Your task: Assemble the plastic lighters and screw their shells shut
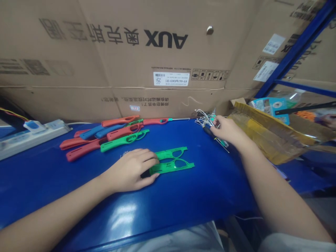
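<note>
Two green lighter casing halves (174, 166) lie side by side on the blue tabletop, their open inner sides up and trigger loops pointing right. My left hand (133, 169) is curled over their left ends, gripping them and hiding that part. Farther back on the right, my right hand (228, 130) reaches into a pile of thin metal parts with wires (203, 119). Its thumb and fingers are pinched together there; what they hold is too small to make out. Beside these fingers lies a dark-handled screwdriver (208, 132), partly covered by the hand.
Several red, blue and green lighter casings (86, 148) are heaped at the back left, one red lighter (156, 121) with a metal rod. A white power strip (34, 137) lies far left. A taped cardboard box (267, 133) stands right, large cartons (118, 70) behind.
</note>
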{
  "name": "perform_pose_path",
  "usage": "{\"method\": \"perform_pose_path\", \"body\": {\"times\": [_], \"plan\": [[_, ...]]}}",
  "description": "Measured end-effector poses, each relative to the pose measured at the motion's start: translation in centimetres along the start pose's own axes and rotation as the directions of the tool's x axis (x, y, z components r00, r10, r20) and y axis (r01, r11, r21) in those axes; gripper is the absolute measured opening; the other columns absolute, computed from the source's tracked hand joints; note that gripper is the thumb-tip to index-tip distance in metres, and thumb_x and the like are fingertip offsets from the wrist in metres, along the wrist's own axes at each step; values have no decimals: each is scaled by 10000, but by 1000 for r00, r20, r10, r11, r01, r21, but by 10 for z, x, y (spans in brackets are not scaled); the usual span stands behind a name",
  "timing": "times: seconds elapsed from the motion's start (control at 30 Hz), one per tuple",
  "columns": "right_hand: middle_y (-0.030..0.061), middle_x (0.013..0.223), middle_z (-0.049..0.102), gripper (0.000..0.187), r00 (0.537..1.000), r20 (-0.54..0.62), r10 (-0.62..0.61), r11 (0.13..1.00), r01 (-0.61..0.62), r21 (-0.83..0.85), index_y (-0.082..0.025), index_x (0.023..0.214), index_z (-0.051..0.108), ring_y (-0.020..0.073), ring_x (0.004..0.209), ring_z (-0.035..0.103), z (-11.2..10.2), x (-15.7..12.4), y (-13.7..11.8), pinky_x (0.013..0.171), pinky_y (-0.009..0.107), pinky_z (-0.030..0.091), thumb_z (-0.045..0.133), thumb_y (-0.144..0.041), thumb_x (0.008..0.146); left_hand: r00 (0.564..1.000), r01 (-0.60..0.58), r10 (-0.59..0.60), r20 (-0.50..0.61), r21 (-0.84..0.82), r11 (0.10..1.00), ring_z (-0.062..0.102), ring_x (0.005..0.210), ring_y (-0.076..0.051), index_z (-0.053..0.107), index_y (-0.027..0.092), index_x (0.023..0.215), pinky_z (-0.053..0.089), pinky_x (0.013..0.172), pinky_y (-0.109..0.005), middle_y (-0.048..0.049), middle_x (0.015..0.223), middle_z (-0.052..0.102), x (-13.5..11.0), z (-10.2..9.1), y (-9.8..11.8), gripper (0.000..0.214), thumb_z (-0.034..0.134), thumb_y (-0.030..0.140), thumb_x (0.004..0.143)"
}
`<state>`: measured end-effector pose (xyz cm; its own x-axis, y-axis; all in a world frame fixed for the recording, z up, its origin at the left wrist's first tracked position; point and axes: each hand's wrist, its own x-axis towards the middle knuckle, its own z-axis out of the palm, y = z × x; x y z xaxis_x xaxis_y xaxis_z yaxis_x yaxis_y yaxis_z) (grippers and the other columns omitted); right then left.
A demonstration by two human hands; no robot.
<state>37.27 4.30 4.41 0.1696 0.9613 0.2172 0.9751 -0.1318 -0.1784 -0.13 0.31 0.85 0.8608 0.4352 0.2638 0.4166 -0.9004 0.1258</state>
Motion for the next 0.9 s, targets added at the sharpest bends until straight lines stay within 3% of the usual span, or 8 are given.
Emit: {"method": "perform_pose_path", "body": {"times": [0.17, 0.3, 0.4, 0.57, 0.67, 0.8, 0.9], "plan": [[16, 762, 614, 75, 977, -74, -198, 914, 211, 347, -221, 835, 491, 173, 693, 569, 5, -12, -25, 663, 277, 412, 553, -260, 818, 995, 44, -45, 90, 12, 999, 654, 970, -245, 667, 193, 1099, 521, 878, -367, -97, 1068, 670, -3, -10, 0, 230, 543, 355, 993], [-7, 745, 603, 96, 922, 72, -381, 759, 267, 594, -217, 945, 511, 152, 643, 551, 17, -29, -54, 621, 261, 409, 489, -304, 909, 984, 125, -123, 132, -7, 992, 672, 899, -233, 678, 206, 1055, 530, 808, -335, -80, 1009, 661, -5, -24, 5, 171, 578, 298, 951], [-19, 733, 574, 193, 882, 90, -463, 724, 317, 613, -205, 928, 541, 134, 629, 496, 26, -45, -72, 593, 247, 365, 494, -390, 956, 970, 190, -189, 152, 5, 982, 679, 804, -213, 671, 206, 995, 522, 705, -306, -69, 959, 656, -4, -29, 10, 126, 584, 263, 925], [-46, 554, 428, 552, 861, 182, -475, 724, 265, 636, -194, 634, 472, 101, 522, 385, 26, -60, -84, 525, 252, 274, 425, -622, 981, 958, 210, -234, 168, 149, 966, 689, 785, -235, 644, 201, 983, 513, 680, -333, -74, 948, 662, -5, -23, 18, 109, 559, 254, 940], [-47, 523, 406, 606, 868, 183, -462, 698, 229, 678, -199, 598, 438, 95, 487, 370, 19, -65, -85, 512, 255, 274, 372, -661, 985, 947, 223, -265, 184, 219, 950, 691, 811, -254, 634, 196, 1016, 522, 704, -357, -78, 965, 659, -7, -21, 21, 126, 545, 256, 951], [-51, 448, 434, 640, 796, 354, -491, 619, 33, 785, -204, 590, 468, 90, 391, 401, 10, -71, -86, 476, 247, 340, 322, -678, 995, 940, 236, -276, 202, 200, 951, 690, 833, -263, 633, 190, 1048, 534, 722, -375, -83, 1009, 652, -9, -22, 22, 173, 571, 322, 954], [-52, 472, 456, 609, 755, 317, -575, 591, 115, 798, -189, 609, 513, 78, 401, 425, 8, -76, -83, 470, 228, 351, 376, -629, 1007, 948, 236, -263, 178, 161, 958, 682, 855, -264, 650, 192, 1032, 534, 742, -372, -87, 1004, 653, -9, -21, 18, 246, 599, 419, 953]]}}
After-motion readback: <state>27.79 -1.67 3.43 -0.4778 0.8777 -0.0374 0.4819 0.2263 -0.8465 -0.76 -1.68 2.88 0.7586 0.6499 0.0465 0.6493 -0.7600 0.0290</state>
